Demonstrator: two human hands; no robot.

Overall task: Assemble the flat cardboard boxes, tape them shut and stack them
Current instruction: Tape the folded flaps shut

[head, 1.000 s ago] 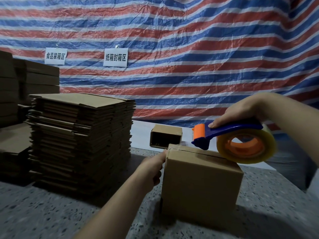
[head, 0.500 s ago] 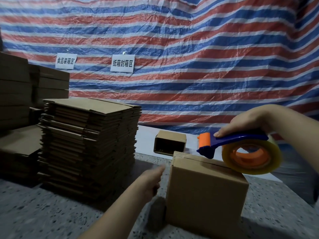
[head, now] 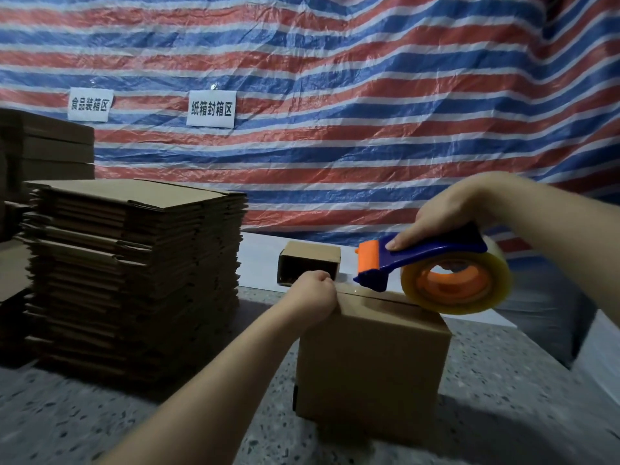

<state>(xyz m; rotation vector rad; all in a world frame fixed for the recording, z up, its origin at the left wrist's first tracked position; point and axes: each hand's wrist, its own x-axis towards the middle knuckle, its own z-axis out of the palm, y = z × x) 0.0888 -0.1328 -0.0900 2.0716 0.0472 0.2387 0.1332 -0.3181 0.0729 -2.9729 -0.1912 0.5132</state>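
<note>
An assembled brown cardboard box [head: 369,367] stands on the speckled table, its top flaps closed. My left hand [head: 313,295] is curled against the box's far left top corner, pressing on it. My right hand [head: 446,216] grips the blue handle of a tape dispenser [head: 436,273] with an orange head and a clear tape roll. The dispenser's head sits at the far edge of the box top, the roll resting above the lid. A tall pile of flat cardboard boxes [head: 134,280] stands to the left.
A small open cardboard box [head: 310,260] lies on its side behind the assembled one. More cardboard stacks [head: 47,146] rise at the far left. A striped red, white and blue tarp [head: 369,112] with two paper signs hangs behind. A white surface lies at the right.
My left hand lifted off the box's side, then came back up and closed against its far top corner. The tape dispenser has stayed at the far edge of the lid.
</note>
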